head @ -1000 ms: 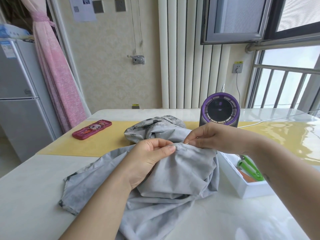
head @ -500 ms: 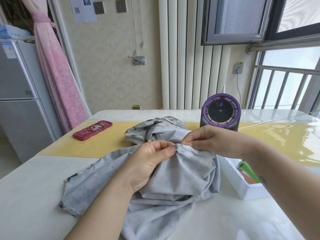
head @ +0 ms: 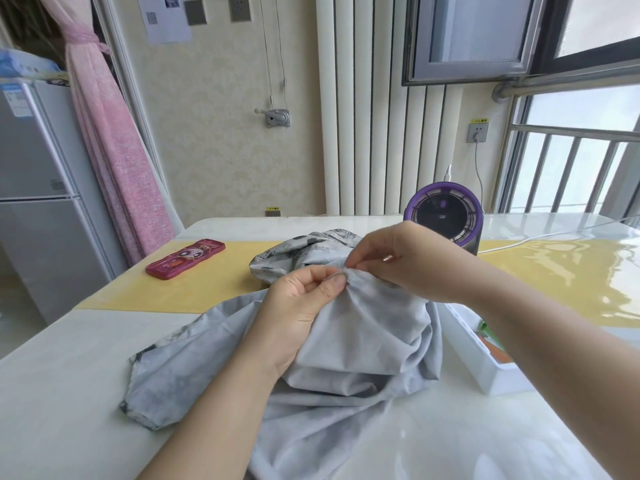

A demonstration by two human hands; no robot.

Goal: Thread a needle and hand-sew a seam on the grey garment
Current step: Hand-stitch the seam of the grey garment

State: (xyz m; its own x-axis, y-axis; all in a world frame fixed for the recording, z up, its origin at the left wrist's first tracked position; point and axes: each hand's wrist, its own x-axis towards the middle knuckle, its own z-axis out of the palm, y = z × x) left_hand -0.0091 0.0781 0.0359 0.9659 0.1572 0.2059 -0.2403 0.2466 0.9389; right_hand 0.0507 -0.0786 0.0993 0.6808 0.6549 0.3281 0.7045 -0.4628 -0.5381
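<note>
The grey garment (head: 360, 344) lies bunched on the white table (head: 69, 393), its upper fold lifted between both hands. My left hand (head: 301, 303) pinches that fold from the left with thumb and forefinger. A thin needle (head: 335, 274) shows as a short curved glint just above the left thumbnail, poking out of the fabric. My right hand (head: 401, 261) comes from the right, and its fingertips pinch the fold right beside the needle. No thread can be made out.
A white open box (head: 485, 368) with green-handled scissors (head: 486, 332) sits at the right, partly behind my right forearm. A purple round fan (head: 444, 213) stands behind the garment. A pink pencil case (head: 185, 258) lies on the yellow mat (head: 207, 289).
The needle tip has come out of the fold above my left thumb. My right hand has shifted slightly left along the fold. The garment stays bunched in place.
</note>
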